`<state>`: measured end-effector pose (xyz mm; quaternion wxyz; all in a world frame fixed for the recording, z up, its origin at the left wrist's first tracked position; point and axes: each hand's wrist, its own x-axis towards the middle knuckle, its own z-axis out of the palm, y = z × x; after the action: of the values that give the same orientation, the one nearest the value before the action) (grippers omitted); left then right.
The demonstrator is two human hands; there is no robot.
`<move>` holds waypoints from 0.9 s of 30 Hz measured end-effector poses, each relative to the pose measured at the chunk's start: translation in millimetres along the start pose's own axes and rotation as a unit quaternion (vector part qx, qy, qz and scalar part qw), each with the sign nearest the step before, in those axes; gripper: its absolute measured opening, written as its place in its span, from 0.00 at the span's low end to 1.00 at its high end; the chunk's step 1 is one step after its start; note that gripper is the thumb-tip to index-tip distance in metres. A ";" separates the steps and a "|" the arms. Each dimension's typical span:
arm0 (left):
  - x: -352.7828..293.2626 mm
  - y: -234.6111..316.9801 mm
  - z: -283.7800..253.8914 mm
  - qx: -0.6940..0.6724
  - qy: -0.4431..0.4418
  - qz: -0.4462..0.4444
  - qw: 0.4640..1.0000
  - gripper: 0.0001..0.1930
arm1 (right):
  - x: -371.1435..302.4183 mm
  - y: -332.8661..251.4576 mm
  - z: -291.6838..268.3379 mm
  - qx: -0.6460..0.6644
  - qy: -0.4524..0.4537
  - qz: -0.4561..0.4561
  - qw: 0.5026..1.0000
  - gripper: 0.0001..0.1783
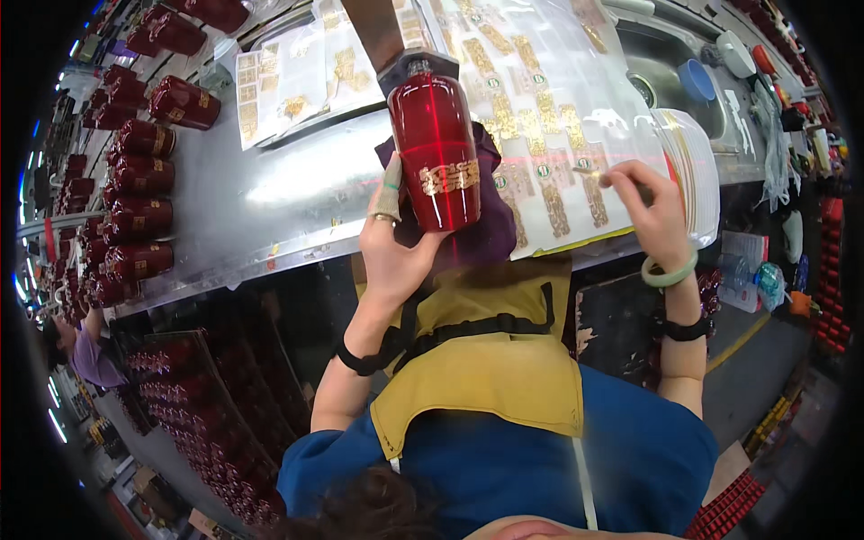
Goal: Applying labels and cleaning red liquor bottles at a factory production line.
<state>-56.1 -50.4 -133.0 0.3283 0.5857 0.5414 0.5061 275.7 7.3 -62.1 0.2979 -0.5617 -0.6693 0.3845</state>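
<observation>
Our left grip (396,256) wraps a glossy red glass bottle (430,121).
We hold its lower end, over the dark purple cloth (493,225); our right grip (657,214) curls nearly closed above the gold-patterned white sheet (534,216), contents unclear.

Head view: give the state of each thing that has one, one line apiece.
Red bottle: held, gold pattern near its base
Left hand: gripping the bottle near its base
Right hand: fingers curled, grip unclear
Gold decals: spread out in strips
Purple cloth: rumpled beneath the bottle
Blue bowl: inside the steel sink
Bottles at left: lined up
</observation>
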 end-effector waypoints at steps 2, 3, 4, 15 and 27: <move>0.0 -1.2 -2.2 0.024 -0.012 0.016 1.000 0.45 | -7.1 -24.2 30.8 0.007 -0.020 0.002 1.000 0.06; -1.3 -0.7 -3.4 0.026 -0.012 0.013 1.000 0.45 | -9.1 -32.5 43.1 -0.013 -0.028 -0.027 0.999 0.05; -0.9 -0.3 -2.6 0.047 -0.011 0.021 0.999 0.46 | -9.4 -39.1 54.9 -0.012 -0.033 -0.061 0.998 0.05; -22.3 13.1 -7.6 -0.118 -0.044 -0.061 0.990 0.39 | -15.0 -57.2 114.9 0.110 -0.049 -0.064 0.991 0.06; -18.9 15.7 11.8 -0.166 0.013 -0.097 0.981 0.38 | -12.2 -40.3 131.1 0.131 -0.020 0.010 0.991 0.10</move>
<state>-38.3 -69.9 -126.0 0.4613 0.4615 0.5081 0.5622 148.0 -31.2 -96.6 0.3518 -0.5166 -0.6133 0.4829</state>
